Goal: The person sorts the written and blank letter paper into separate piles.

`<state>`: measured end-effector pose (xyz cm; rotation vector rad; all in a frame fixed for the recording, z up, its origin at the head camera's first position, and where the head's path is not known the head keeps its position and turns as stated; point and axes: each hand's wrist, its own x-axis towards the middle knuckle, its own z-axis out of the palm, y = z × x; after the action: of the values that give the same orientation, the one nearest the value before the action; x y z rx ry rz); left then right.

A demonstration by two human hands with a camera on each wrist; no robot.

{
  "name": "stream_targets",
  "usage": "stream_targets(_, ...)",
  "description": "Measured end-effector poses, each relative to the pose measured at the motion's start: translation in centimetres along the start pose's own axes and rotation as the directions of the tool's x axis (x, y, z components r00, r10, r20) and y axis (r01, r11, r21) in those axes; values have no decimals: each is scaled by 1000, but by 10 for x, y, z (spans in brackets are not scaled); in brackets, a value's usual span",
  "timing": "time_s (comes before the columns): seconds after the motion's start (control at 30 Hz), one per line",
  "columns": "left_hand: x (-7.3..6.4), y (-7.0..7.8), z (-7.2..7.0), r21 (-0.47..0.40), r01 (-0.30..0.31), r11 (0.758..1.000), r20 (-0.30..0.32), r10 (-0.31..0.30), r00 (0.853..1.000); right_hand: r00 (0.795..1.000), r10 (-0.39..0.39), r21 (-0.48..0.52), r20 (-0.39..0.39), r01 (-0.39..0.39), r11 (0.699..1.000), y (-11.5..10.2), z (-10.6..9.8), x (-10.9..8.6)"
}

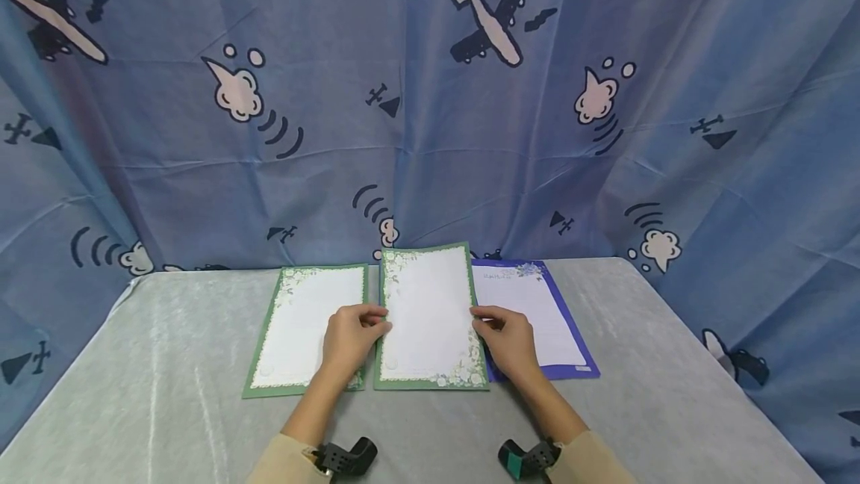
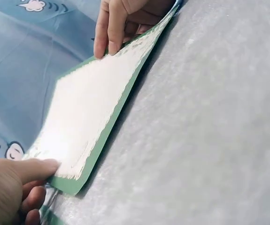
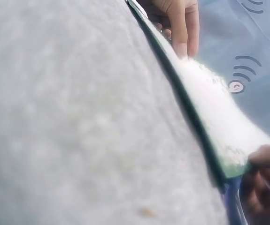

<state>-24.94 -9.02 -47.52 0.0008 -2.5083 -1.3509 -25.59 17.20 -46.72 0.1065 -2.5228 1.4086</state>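
Note:
A green-bordered sheet of floral letter paper [image 1: 430, 312], blank in the middle, is held between both hands in the head view. My left hand [image 1: 351, 338] pinches its left edge, thumb on top in the left wrist view. On the opposite edge my right hand [image 1: 508, 338] pinches it between thumb and fingers. The sheet looks slightly raised at the back. Under the left forearm lies a second green-bordered sheet [image 1: 302, 327]. To the right, a purple-bordered sheet [image 1: 537, 312] with faint writing near its top lies partly beneath the held sheet and right hand.
The sheets lie on a grey cloth-covered table [image 1: 188, 364]. A blue curtain [image 1: 430, 110] printed with planes and clouds hangs right behind its back edge. Black devices are strapped on the left wrist [image 1: 346, 458] and the right wrist [image 1: 528, 459].

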Motion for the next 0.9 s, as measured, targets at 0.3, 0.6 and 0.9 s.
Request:
stream_targets(0.3, 3, 6, -5, -134, 33, 990, 41, -28, 999, 991, 109, 211, 81, -124, 970, -8, -8, 3)
stream_targets(0.6, 4, 18, -24, -269, 119, 956, 116, -90, 989, 977, 124, 304, 176, -174, 937, -26, -22, 4)
stream_targets(0.9, 7, 37, -54, -327, 144, 934, 169, -93, 981, 966, 124, 404, 227, -209, 891, -47, -31, 6)
